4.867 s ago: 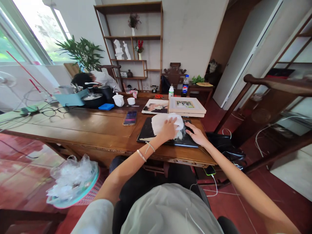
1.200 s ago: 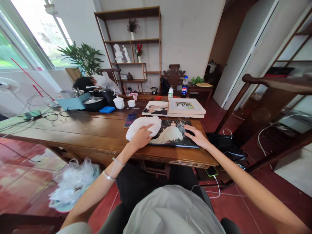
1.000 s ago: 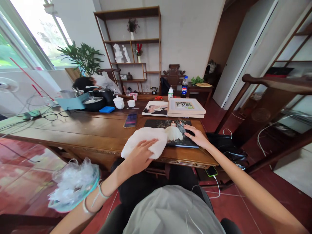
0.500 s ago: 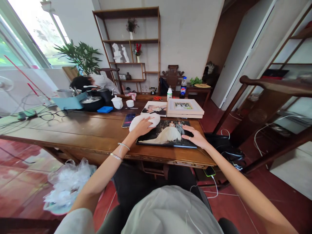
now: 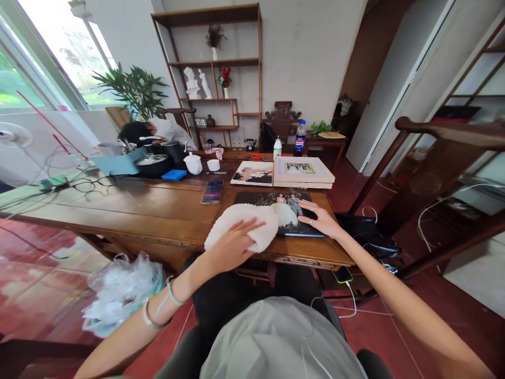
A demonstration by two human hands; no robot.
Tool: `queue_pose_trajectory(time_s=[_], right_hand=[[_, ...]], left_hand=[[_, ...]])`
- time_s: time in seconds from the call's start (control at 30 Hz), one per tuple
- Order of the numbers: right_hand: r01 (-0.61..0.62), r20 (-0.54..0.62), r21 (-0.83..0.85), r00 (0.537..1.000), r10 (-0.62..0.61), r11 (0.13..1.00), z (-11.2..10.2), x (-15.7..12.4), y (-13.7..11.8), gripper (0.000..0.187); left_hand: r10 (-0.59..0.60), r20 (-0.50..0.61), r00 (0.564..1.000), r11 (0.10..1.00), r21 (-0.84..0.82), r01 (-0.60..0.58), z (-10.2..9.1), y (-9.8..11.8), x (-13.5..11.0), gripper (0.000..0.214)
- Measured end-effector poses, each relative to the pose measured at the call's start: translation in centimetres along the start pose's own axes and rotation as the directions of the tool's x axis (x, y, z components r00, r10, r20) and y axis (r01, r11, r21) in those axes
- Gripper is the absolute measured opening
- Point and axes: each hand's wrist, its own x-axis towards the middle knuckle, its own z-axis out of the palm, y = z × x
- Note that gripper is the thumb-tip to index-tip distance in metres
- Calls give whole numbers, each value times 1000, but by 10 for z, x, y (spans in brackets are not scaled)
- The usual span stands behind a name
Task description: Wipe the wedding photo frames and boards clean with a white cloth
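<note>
Under the spread fingers of my left hand point(image 5: 236, 243) lies a fluffy white cloth point(image 5: 223, 226). The hand rests flat on top of it, not wrapped around it. The cloth covers the left part of a photo album point(image 5: 290, 213) with a dark cover showing a couple in wedding clothes, and reaches past the table's front edge. My right hand point(image 5: 321, 220) lies on the album's right side, fingers stretched out and a ring on one of them. Nothing is gripped in the right hand.
Behind the album are another photo book point(image 5: 252, 173) and a pale framed box point(image 5: 303, 172). A phone point(image 5: 212, 192) lies to the left on the wooden table point(image 5: 158, 210). Farther back stand a cola bottle point(image 5: 300, 139), a white teapot point(image 5: 193, 163) and a dark pot point(image 5: 152, 164). A person leans beyond the table.
My left hand has drawn the cloth toward me, down to the table's front edge, uncovering the phone and the album's upper part. My right hand stays on the album's right side.
</note>
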Motion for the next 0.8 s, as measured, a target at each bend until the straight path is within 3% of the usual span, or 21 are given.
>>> queue_pose_trajectory(time_s=[0.13, 0.27, 0.43, 0.57, 0.7, 0.8], right_hand=[[-1, -8, -15, 1000, 1, 1000, 1, -1, 0, 48], [10, -5, -29, 1000, -10, 1000, 1, -1, 2, 48], [11, 18, -36, 1000, -10, 999, 0, -1, 3, 49], [-4, 18, -37, 1000, 4, 999, 0, -1, 2, 50], [-16, 8, -49, 1000, 17, 999, 1, 0, 2, 52], [-6, 8, -48, 1000, 6, 999, 1, 0, 3, 51]], left_hand=[[-124, -15, 992, 991, 48, 124, 11, -41, 37, 24], [-172, -6, 985, 983, 56, 172, 22, -85, 78, 28], [-220, -50, 974, 973, 59, 223, 28, -106, 103, 32], [-167, 13, 986, 983, 84, 166, 20, -85, 95, 30], [-1, 76, 997, 998, 65, -4, 5, -22, 61, 24], [40, 52, 998, 999, 17, -41, 0, 23, 34, 24]])
